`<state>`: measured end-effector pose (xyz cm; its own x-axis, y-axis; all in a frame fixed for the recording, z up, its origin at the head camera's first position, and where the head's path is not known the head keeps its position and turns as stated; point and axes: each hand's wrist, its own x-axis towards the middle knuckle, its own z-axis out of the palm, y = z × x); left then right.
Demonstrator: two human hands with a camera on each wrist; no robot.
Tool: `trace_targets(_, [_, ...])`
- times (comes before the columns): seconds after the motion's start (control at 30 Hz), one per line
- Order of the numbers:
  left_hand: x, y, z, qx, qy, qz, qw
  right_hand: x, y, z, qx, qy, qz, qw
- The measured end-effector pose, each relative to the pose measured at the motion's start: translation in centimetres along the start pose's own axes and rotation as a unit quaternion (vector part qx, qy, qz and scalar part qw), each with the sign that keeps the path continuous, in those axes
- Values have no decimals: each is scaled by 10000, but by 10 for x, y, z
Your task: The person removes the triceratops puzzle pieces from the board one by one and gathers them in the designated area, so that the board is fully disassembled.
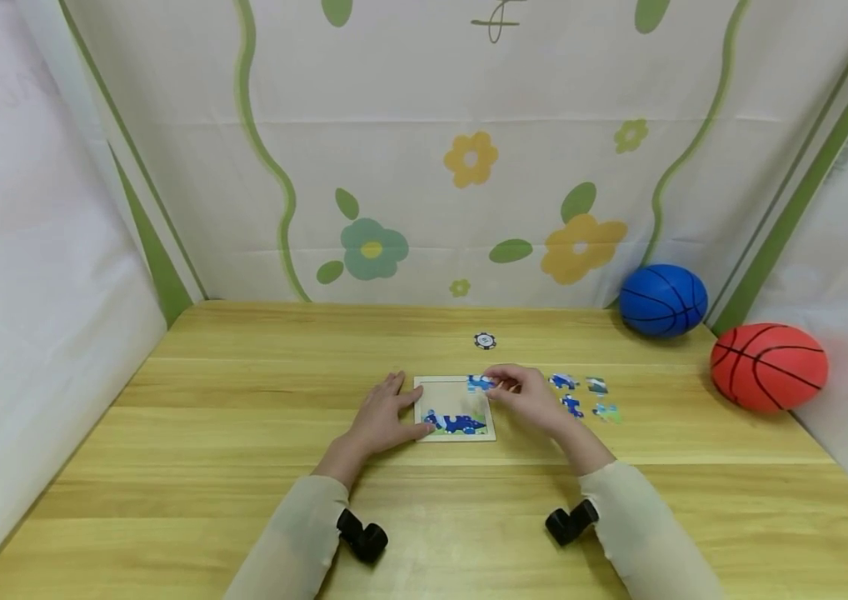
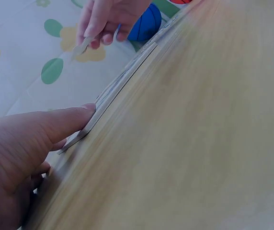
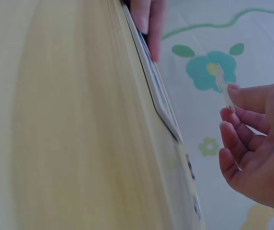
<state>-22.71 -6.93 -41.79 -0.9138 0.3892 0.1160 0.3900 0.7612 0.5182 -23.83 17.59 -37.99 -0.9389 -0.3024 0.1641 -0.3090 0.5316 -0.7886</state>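
Two hands: right (image 1: 525, 398) pinches piece (image 3: 224, 93), lifted; left (image 1: 382, 417) flat against board (image 1: 454, 408).

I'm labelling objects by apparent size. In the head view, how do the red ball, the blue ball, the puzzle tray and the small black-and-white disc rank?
1. Red ball, though it also sits nearer the camera.
2. Blue ball.
3. Puzzle tray, close to the blue ball in width, so this order is unsure.
4. Black-and-white disc, clearly smallest.

left hand (image 1: 381, 418) flat, fingers straight, right hand (image 1: 526, 397) pinching
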Motion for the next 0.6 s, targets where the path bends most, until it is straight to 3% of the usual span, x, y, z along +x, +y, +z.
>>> trace_targets(0.33, [0,1,-1,8,-32,11,10000,-22,40,-47,-292,316,307,9986])
trace_targets(0.6, [1,-1,1,53,-39,35,10000,-30,63,-57,-360,186,277,9988])
